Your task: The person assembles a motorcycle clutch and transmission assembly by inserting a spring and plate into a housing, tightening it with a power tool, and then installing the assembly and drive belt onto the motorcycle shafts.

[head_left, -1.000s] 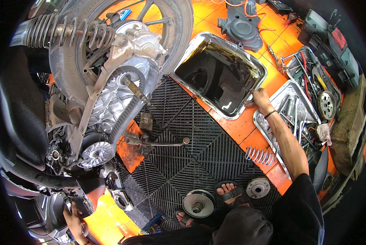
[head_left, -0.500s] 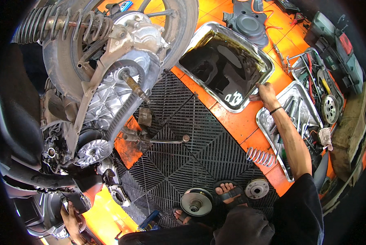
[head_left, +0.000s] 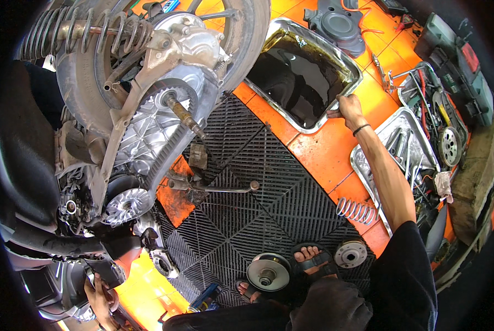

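Observation:
My right hand (head_left: 348, 111) is closed on the near corner of a metal tray (head_left: 306, 131), thumb and fingers at its rim. Dark, oily liquid (head_left: 296, 77) covers the tray's bottom, and brown residue coats its inner walls. Down at the lower left, my left hand (head_left: 99, 300) has its fingers bent around a part beside the scooter's dark bodywork; I cannot make out that part. Left of the tray is the scooter's opened drive housing (head_left: 147, 132), with a bare shaft (head_left: 185, 117) sticking out and a finned fan wheel (head_left: 128, 207) below.
A tool tray (head_left: 404, 124) with wrenches lies right of my forearm, near a coil spring (head_left: 356, 211). On the black floor mat (head_left: 247, 220) are a round pulley (head_left: 268, 272) and a metal disc (head_left: 350, 254). A black plastic cover (head_left: 335, 25) lies beyond the oily tray.
My right hand has pushed the oily tray a little farther away, and the dark liquid has shifted inside it. My left hand stays about where it was.

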`<state>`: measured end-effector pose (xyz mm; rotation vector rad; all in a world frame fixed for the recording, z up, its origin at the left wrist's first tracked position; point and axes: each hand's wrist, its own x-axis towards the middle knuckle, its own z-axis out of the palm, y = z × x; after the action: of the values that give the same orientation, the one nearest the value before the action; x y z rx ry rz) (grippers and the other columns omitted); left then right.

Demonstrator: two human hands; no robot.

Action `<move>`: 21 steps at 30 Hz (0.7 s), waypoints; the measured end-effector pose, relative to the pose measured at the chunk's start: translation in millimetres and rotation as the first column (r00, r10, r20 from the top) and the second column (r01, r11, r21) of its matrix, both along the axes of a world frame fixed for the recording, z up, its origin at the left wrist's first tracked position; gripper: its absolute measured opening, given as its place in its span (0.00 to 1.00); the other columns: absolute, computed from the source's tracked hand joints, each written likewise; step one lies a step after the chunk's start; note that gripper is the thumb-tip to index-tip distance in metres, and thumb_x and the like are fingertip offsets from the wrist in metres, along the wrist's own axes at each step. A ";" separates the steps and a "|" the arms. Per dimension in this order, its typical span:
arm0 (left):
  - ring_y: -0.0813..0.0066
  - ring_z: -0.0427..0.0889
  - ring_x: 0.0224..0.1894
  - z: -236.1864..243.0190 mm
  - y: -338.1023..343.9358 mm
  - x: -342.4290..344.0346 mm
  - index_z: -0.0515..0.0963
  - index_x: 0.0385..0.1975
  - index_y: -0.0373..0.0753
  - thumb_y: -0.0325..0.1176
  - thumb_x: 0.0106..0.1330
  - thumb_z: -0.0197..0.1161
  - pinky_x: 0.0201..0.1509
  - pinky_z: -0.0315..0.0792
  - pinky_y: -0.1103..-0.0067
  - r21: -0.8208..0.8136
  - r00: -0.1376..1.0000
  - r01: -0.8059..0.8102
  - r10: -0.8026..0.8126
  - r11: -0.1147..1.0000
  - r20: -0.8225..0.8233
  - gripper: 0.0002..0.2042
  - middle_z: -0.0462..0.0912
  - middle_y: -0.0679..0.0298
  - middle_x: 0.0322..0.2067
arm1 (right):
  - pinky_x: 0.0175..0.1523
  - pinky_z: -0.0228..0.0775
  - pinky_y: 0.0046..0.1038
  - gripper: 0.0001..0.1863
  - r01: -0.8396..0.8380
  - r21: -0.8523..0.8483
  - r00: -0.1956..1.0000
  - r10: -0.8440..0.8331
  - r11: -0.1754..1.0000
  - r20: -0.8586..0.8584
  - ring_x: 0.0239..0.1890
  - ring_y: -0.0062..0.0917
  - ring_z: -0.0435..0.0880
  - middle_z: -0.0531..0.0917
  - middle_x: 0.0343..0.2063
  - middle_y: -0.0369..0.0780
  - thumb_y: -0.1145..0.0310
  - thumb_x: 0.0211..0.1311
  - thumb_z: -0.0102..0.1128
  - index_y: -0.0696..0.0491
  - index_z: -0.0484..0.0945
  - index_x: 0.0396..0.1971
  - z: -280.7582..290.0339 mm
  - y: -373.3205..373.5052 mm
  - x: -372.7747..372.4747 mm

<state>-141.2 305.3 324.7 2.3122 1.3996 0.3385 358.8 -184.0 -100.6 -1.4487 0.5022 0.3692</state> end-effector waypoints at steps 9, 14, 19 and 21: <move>0.89 0.63 0.15 -3.0 7.8 -7.7 0.72 0.43 0.35 0.46 0.72 0.61 0.17 0.54 0.86 0.046 0.998 -0.057 0.057 0.997 -0.009 0.18 0.70 0.73 0.18 | 0.30 0.87 0.39 0.19 -0.048 -0.003 0.999 0.048 0.999 -0.002 0.29 0.50 0.88 0.81 0.32 0.63 0.77 0.61 0.42 0.81 0.65 0.44 -7.4 16.2 45.4; 0.88 0.65 0.21 4.4 16.8 -21.0 0.69 0.53 0.31 0.48 0.70 0.62 0.23 0.58 0.87 0.003 0.994 -0.101 0.101 0.995 -0.051 0.25 0.70 0.72 0.23 | 0.33 0.88 0.39 0.20 -0.059 0.096 0.998 0.055 0.994 0.039 0.31 0.52 0.88 0.80 0.36 0.64 0.77 0.60 0.42 0.82 0.62 0.45 1.5 36.9 63.4; 0.83 0.68 0.30 17.6 -11.0 5.3 0.65 0.59 0.27 0.51 0.69 0.62 0.33 0.63 0.84 -0.020 0.981 -0.108 0.104 0.994 -0.165 0.32 0.71 0.69 0.30 | 0.33 0.87 0.39 0.22 -0.050 0.149 0.998 0.042 0.988 0.056 0.31 0.53 0.87 0.79 0.37 0.64 0.77 0.61 0.42 0.83 0.59 0.47 -8.3 65.8 77.2; 0.81 0.68 0.33 11.5 25.4 -25.0 0.63 0.62 0.26 0.52 0.69 0.62 0.37 0.64 0.83 0.114 0.980 -0.083 0.102 0.990 -0.171 0.35 0.71 0.67 0.33 | 0.33 0.87 0.40 0.22 -0.021 0.181 0.999 0.012 0.983 0.050 0.31 0.53 0.87 0.80 0.36 0.64 0.77 0.61 0.42 0.83 0.58 0.47 -7.9 71.2 85.0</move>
<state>-166.2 330.7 336.2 2.4180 1.6149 0.2463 443.8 -112.8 -108.5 -1.2831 0.4070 0.3827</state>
